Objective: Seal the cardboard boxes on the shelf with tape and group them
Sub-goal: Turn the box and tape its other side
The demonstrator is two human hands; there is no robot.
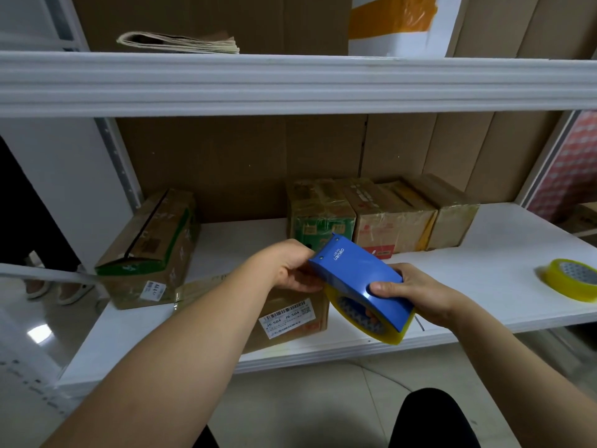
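Note:
My right hand (pixel 416 294) grips a blue tape dispenser (pixel 361 279) loaded with a yellowish tape roll, held above the white shelf (pixel 468 286). My left hand (pixel 287 266) pinches at the dispenser's front end, fingers curled there. Under my hands lies a small cardboard box (pixel 290 318) with a white barcode label. A longer box with green print (pixel 151 250) sits at the left. Three taped boxes (pixel 381 215) stand side by side at the back.
A spare roll of yellowish tape (pixel 570 279) lies at the shelf's right end. Cardboard sheets line the back of the shelf. The upper shelf (pixel 290 82) carries folded brown paper (pixel 181 43). Tiled floor lies below.

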